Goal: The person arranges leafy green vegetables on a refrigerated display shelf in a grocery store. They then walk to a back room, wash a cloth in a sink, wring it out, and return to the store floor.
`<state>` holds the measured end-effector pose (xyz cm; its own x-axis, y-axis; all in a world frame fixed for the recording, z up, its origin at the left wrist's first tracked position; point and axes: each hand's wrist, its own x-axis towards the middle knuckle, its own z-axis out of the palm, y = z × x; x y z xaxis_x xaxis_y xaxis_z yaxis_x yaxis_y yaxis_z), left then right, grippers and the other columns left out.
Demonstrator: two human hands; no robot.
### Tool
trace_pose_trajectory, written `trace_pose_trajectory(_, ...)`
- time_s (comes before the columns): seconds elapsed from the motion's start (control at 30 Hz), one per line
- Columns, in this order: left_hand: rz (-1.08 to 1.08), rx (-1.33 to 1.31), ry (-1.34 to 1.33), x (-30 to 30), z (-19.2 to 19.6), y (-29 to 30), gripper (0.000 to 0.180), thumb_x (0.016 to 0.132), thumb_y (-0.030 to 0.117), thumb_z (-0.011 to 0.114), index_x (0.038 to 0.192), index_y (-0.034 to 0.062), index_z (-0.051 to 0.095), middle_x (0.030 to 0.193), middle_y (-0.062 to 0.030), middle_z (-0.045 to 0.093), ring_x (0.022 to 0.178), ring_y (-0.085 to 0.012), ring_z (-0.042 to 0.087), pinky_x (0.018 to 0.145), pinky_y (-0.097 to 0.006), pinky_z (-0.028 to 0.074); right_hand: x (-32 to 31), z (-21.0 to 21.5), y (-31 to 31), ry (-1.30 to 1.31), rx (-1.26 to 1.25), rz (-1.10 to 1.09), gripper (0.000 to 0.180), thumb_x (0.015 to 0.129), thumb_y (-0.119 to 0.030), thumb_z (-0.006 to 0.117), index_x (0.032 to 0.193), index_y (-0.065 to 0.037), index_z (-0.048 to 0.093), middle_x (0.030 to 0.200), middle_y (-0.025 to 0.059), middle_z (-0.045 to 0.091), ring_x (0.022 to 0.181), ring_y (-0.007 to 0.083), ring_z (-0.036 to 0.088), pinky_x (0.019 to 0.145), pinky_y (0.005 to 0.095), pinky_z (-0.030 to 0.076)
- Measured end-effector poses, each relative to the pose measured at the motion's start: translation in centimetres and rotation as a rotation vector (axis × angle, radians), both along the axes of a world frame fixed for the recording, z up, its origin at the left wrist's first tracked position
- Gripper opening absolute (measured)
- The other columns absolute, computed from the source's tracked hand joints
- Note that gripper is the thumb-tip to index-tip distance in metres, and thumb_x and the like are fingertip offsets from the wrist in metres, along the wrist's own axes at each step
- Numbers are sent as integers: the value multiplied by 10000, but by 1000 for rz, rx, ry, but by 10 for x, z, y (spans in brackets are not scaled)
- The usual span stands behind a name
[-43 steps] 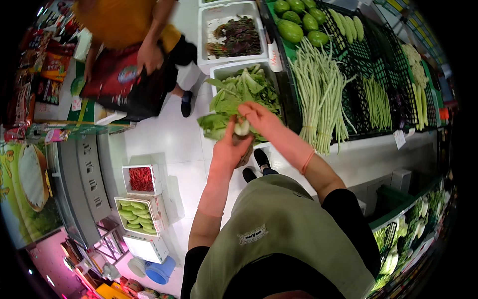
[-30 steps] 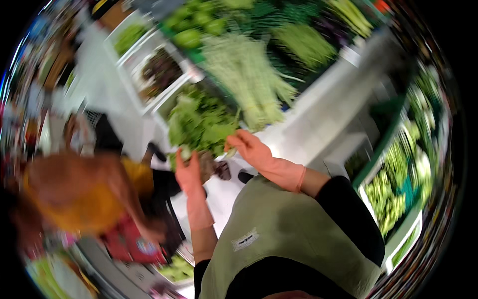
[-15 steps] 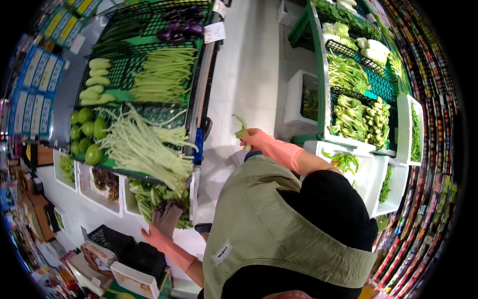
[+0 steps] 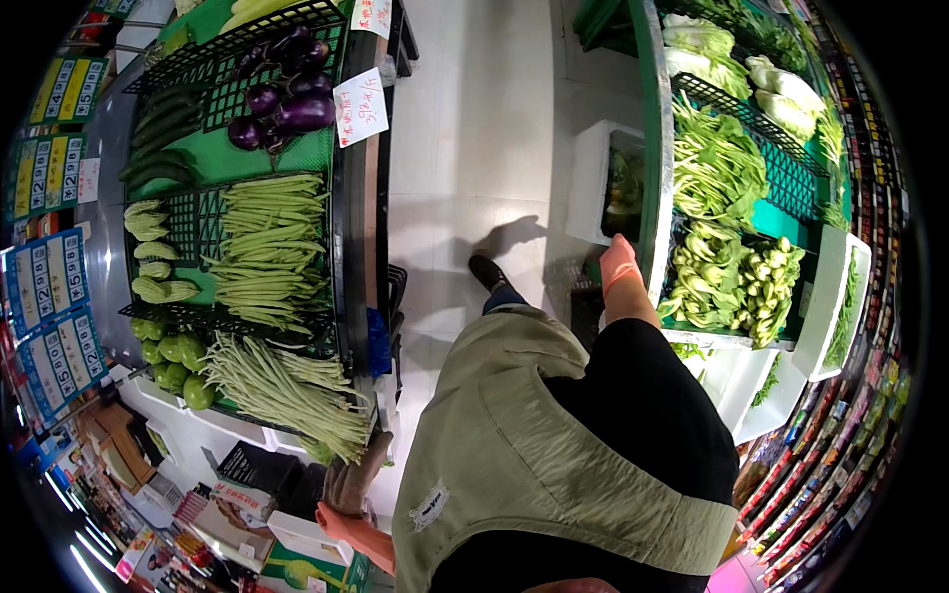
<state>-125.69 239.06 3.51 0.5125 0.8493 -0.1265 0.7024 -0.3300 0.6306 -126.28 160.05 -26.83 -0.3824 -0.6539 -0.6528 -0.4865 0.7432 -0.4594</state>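
My right hand [image 4: 619, 261], in a pink rubber glove, reaches out beside the edge of the right vegetable stand [image 4: 654, 148]. It is near a white foam box [image 4: 591, 183] that holds dark greens. Its fingers are foreshortened, and no vegetable shows in it. Low on the left, my left hand [image 4: 341, 526] is also in pink, below the front corner of the left stand. A brown-grey, cloth-like piece [image 4: 358, 476] covers or extends from its fingers; whether it is worn or held is unclear. Long pale beans [image 4: 287, 390] lie just above it.
The left stand carries green beans [image 4: 272, 247], purple eggplants [image 4: 301, 104], cucumbers [image 4: 163, 133] and round green squash [image 4: 180, 356]. Leafy greens [image 4: 717, 163] fill the right one. A black crate [image 4: 259, 466] stands lower left. My shoe [image 4: 485, 272] is on the aisle floor.
My right hand has swung forward and right to the right stand; the green vegetable it held no longer shows. My left hand has come away from the leafy greens. The view has shifted.
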Motion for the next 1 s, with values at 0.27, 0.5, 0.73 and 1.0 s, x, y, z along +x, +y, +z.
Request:
trace_pose_trajectory(0.27, 263, -129, -370, 24, 27, -62, 554, 906, 275, 685, 1355, -4, 520, 1231, -132, 627, 1071, -235, 609, 919, -373, 495, 112, -30, 101, -143, 617, 983, 254, 948, -277, 531, 1041, -95, 680, 854, 42, 675, 723, 171, 654, 599, 288, 523)
trace_pose_trajectory(0.5, 467, -149, -646, -35, 50, -68, 548, 939, 250, 656, 1410, 40, 471, 1257, -122, 602, 1033, -242, 627, 856, -360, 528, 184, 33, 203, -207, 354, 2125, 478, 945, -378, 584, 1278, -37, 621, 1096, 76, 714, 963, 165, 672, 901, 313, 501)
trace_pose_trajectory(0.73, 646, -157, -837, -125, 86, -68, 462, 963, 193, 647, 1391, 76, 514, 1176, -94, 627, 1000, -206, 629, 847, -328, 531, 179, 176, 300, -122, 605, 2399, 525, 963, -400, 565, 1346, -41, 571, 1172, 82, 698, 1067, 147, 651, 925, 286, 495)
trace_pose_trajectory(1.0, 845, -207, -900, -264, 60, -36, 430, 961, 238, 644, 1359, 101, 558, 1259, -67, 593, 1063, -196, 612, 875, -344, 528, 83, 263, 479, -284, 757, 2632, 503, 978, -365, 585, 1383, -69, 555, 1232, 59, 674, 1114, 145, 629, 955, 266, 470)
